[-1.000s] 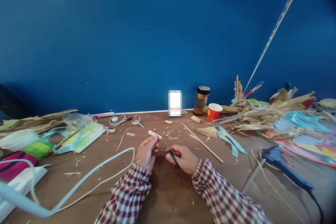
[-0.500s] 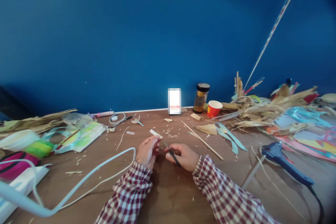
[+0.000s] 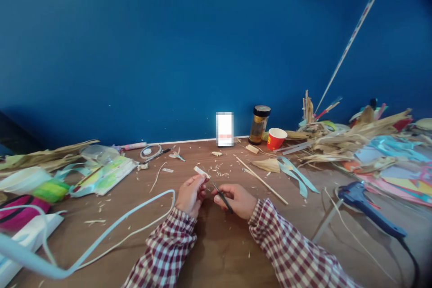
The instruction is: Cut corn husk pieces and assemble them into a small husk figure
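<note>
My left hand (image 3: pixel 191 195) is closed in a pinch on a small whitish strip (image 3: pixel 201 172), which pokes out beyond thumb and fingers. Close by on its right, my right hand (image 3: pixel 238 200) is closed around a slim dark tool with a pointed tip (image 3: pixel 223 199). The tip points up and left, close to the strip; whether the two touch I cannot tell. Pale shavings (image 3: pixel 219 171) lie scattered on the brown table (image 3: pixel 222 256) just beyond both hands.
A blue glue gun (image 3: pixel 369 209) lies at right, below dried husks (image 3: pixel 367 137). Blue ribbon (image 3: pixel 297 175) and a thin stick (image 3: pixel 261 180) lie nearer. Behind stand a red paper cup (image 3: pixel 276 139) and a jar (image 3: pixel 259 125). A white cable (image 3: pixel 124 216) loops at left.
The whole view has shifted very slightly. Both hands keep nearly the same place and the same hold; the strip's outer end has tilted a little.
</note>
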Demonstrator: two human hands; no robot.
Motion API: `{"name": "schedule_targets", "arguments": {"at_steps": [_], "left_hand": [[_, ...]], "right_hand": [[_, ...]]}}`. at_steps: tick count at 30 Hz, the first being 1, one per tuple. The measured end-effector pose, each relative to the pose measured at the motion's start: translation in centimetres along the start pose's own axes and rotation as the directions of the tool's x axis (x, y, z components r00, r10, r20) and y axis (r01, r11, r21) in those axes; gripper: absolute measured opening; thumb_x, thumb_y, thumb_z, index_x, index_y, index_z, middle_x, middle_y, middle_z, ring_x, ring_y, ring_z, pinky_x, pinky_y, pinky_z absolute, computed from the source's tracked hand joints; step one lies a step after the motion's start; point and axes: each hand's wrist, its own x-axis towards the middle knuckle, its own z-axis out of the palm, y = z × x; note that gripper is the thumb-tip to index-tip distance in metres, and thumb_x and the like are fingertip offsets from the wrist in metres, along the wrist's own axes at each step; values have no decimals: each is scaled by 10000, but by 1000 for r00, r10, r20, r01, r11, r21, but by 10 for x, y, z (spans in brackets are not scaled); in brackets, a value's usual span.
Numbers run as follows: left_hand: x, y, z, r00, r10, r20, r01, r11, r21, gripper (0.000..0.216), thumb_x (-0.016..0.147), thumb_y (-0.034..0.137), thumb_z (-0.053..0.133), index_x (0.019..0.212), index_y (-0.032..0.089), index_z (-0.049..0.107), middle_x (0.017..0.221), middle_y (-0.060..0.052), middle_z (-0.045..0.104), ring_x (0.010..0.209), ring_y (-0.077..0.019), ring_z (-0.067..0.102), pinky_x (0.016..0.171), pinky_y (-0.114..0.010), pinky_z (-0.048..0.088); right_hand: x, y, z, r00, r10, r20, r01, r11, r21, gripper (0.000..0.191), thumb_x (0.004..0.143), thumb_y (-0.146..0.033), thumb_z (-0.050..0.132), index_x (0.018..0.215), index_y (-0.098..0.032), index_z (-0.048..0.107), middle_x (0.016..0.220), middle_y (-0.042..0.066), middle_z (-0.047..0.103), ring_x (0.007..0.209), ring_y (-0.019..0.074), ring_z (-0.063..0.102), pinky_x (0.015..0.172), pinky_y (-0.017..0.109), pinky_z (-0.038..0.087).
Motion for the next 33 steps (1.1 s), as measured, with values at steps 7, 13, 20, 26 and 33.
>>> {"name": "schedule_targets", "arguments": {"at_steps": [7, 13, 20, 26, 33], "left_hand": [[0, 0, 0, 1000, 0, -11, 0, 1000, 17, 13, 675, 144, 616, 667, 154, 617, 674, -22, 620, 438, -46, 468, 374, -131, 344], [-1, 1, 1, 1000, -4, -7, 4, 1000, -3, 29, 677, 135, 615, 655, 151, 624, 659, -20, 621, 435, -44, 464, 372, -129, 342], [-2, 2, 1, 1000, 3, -13, -3, 1000, 23, 12, 680, 157, 608, 670, 154, 614, 667, -20, 622, 434, -48, 468, 370, -132, 342], [-1, 2, 1, 1000, 4, 0, -4, 1000, 19, 14, 667, 162, 625, 662, 154, 615, 658, -20, 618, 431, -49, 462, 364, -136, 338], [-1, 1, -1, 1000, 9, 13, -9, 1000, -5, 20, 653, 149, 642, 658, 137, 626, 650, -13, 618, 434, -33, 449, 361, -118, 336]], "right_hand": [[0, -1, 0, 1000, 9, -6, -9, 1000, 12, 326, 674, -416, 620, 886, -168, 625, 514, -43, 495, 467, 78, 421, 447, 182, 319], [-1, -4, 0, 1000, 8, -18, -7, 1000, 9, 312, 661, -409, 630, 868, -175, 636, 523, -40, 519, 475, 85, 445, 457, 188, 339], [0, 1, 0, 1000, -6, -19, 5, 1000, -27, 316, 686, -412, 607, 889, -171, 630, 519, -35, 501, 467, 82, 432, 443, 182, 334], [0, -1, 0, 1000, -1, -11, 1, 1000, -20, 322, 680, -419, 612, 886, -172, 632, 513, -39, 496, 465, 80, 431, 445, 179, 329], [0, -1, 0, 1000, 2, -29, -3, 999, -34, 314, 691, -430, 596, 872, -176, 633, 503, -41, 492, 459, 84, 435, 444, 185, 331]]}}
